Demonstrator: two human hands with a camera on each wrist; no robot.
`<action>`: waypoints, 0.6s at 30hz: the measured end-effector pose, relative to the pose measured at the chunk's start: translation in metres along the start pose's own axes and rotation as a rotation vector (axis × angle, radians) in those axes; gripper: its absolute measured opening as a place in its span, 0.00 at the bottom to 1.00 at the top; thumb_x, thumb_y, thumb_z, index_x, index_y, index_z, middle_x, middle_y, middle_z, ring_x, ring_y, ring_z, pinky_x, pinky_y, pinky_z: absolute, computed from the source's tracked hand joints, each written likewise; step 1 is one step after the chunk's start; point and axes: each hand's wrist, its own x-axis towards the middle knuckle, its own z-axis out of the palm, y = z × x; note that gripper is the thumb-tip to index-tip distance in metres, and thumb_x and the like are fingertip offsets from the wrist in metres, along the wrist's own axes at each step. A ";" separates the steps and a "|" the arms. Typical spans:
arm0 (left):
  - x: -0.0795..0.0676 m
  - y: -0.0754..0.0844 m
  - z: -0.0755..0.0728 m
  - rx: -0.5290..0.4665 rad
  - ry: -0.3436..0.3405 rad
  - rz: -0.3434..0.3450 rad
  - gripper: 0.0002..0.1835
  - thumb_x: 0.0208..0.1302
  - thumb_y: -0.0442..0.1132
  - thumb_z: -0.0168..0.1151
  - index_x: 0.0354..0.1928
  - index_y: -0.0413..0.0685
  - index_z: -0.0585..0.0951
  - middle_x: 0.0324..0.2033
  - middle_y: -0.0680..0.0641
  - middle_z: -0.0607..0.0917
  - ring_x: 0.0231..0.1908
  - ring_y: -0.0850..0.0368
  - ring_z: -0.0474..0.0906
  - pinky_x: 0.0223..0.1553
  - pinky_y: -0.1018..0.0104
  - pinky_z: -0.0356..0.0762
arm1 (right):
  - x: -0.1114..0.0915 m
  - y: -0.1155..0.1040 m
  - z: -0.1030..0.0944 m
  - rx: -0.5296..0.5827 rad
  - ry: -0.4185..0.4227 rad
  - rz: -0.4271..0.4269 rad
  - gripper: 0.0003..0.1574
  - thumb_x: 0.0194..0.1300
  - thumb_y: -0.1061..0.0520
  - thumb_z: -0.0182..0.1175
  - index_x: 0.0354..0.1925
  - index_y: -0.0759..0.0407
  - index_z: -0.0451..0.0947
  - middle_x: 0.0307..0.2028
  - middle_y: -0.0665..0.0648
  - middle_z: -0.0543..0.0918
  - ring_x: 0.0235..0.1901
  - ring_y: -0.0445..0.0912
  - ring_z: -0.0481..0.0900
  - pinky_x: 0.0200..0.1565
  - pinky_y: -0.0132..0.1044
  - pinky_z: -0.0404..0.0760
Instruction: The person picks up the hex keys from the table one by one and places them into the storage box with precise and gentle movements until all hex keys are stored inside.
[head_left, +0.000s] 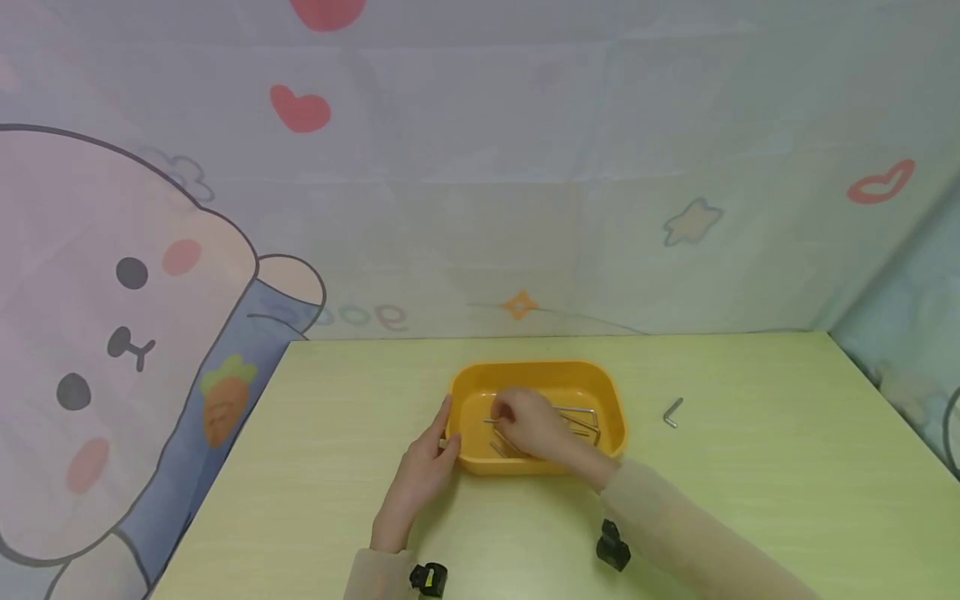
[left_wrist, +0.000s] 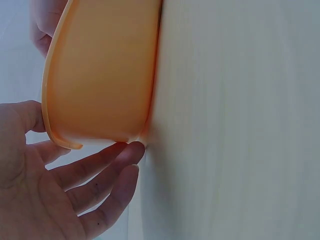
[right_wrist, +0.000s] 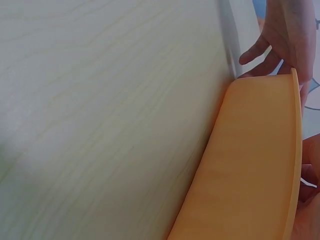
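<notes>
A yellow plastic tray (head_left: 540, 468) stands on the table with several metal hex keys (head_left: 577, 409) lying in it. At its left end, my left hand (head_left: 426, 467) holds the wall, thumb over the rim and fingers along the outside. The left wrist view shows those fingers (left_wrist: 102, 187) low against the tray's end, near the tabletop. Inside the tray, my right hand (head_left: 534, 423) has its fingers curled down among the hex keys. A short metal end shows at its fingertips, apparently a pinched hex key; the hand covers the rest. The right wrist view mostly shows the tray's outer wall (right_wrist: 245, 160).
One small hex key (head_left: 672, 413) lies on the light wood-grain table (head_left: 750, 467), to the right of the tray. Behind the table's far edge hangs a printed cloth (head_left: 480, 208).
</notes>
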 end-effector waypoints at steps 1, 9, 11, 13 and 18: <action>0.000 0.000 0.000 0.001 0.001 0.000 0.32 0.72 0.43 0.50 0.75 0.59 0.54 0.60 0.39 0.76 0.33 0.57 0.73 0.40 0.62 0.72 | -0.001 0.000 -0.001 0.002 0.005 0.001 0.04 0.56 0.65 0.61 0.30 0.58 0.80 0.28 0.51 0.81 0.29 0.41 0.72 0.35 0.35 0.74; 0.000 0.001 0.001 0.003 0.001 -0.009 0.32 0.72 0.43 0.50 0.75 0.59 0.54 0.62 0.39 0.75 0.34 0.57 0.73 0.42 0.60 0.72 | -0.010 0.004 -0.009 0.021 0.058 -0.005 0.02 0.54 0.64 0.63 0.28 0.57 0.80 0.26 0.49 0.80 0.28 0.40 0.72 0.35 0.33 0.73; 0.000 0.001 0.002 0.004 0.001 -0.010 0.32 0.72 0.43 0.50 0.75 0.60 0.54 0.62 0.39 0.74 0.34 0.57 0.73 0.42 0.60 0.72 | -0.013 0.005 -0.011 0.002 0.065 -0.013 0.02 0.55 0.63 0.64 0.28 0.57 0.81 0.27 0.48 0.80 0.29 0.39 0.73 0.36 0.33 0.73; 0.000 0.002 0.002 0.006 0.001 -0.010 0.32 0.72 0.42 0.50 0.75 0.60 0.54 0.63 0.38 0.74 0.34 0.57 0.73 0.42 0.60 0.73 | -0.017 0.006 -0.013 -0.018 0.068 -0.013 0.02 0.56 0.62 0.65 0.29 0.56 0.80 0.27 0.48 0.80 0.29 0.39 0.73 0.36 0.32 0.73; 0.000 0.002 0.001 0.004 0.000 -0.004 0.32 0.72 0.42 0.50 0.75 0.59 0.54 0.63 0.38 0.74 0.34 0.57 0.74 0.41 0.60 0.73 | -0.027 0.009 -0.020 -0.009 0.074 -0.013 0.01 0.58 0.61 0.63 0.30 0.57 0.81 0.28 0.47 0.79 0.30 0.39 0.72 0.36 0.31 0.73</action>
